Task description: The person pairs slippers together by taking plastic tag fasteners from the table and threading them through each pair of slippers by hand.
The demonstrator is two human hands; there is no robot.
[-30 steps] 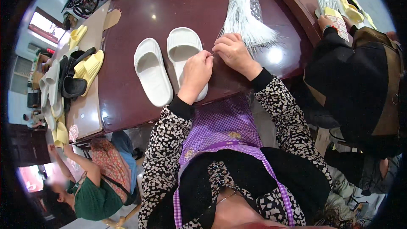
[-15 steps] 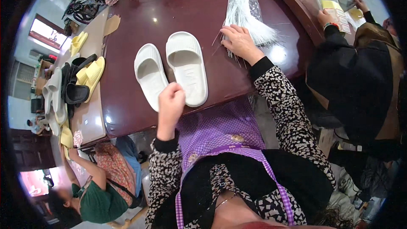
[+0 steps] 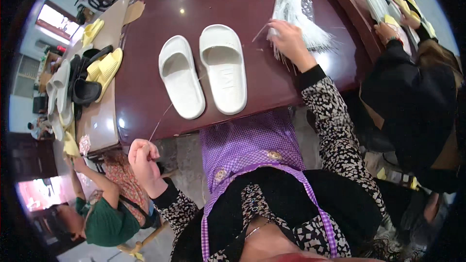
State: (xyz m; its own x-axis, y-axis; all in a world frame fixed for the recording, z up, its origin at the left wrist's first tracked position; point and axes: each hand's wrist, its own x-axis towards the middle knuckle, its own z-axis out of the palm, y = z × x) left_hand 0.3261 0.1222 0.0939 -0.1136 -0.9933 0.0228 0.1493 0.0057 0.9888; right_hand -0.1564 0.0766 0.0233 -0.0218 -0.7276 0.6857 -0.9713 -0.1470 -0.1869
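A pair of white slide slippers lies side by side on the dark red table, toes away from me: the left slipper (image 3: 187,92) and the right slipper (image 3: 229,85). My left hand (image 3: 144,161) is closed beyond the table's near edge, pinching a thin strand (image 3: 162,120) that runs up toward the left slipper. My right hand (image 3: 292,43) is closed beside a bundle of white plastic strands (image 3: 306,31), which spills from a clear bag. From its fingertips one thin strand (image 3: 260,32) sticks out to the left.
Yellow slippers (image 3: 106,73), grey slippers (image 3: 59,87) and black slippers (image 3: 87,91) crowd the side table at left, where a person in green (image 3: 114,213) works. Another person in black (image 3: 403,97) handles slippers (image 3: 376,5) at right.
My left hand has moved from the slippers down and left past the table edge, drawing out a strand. My right hand stays by the bundle, its fingers now more closed around a strand.
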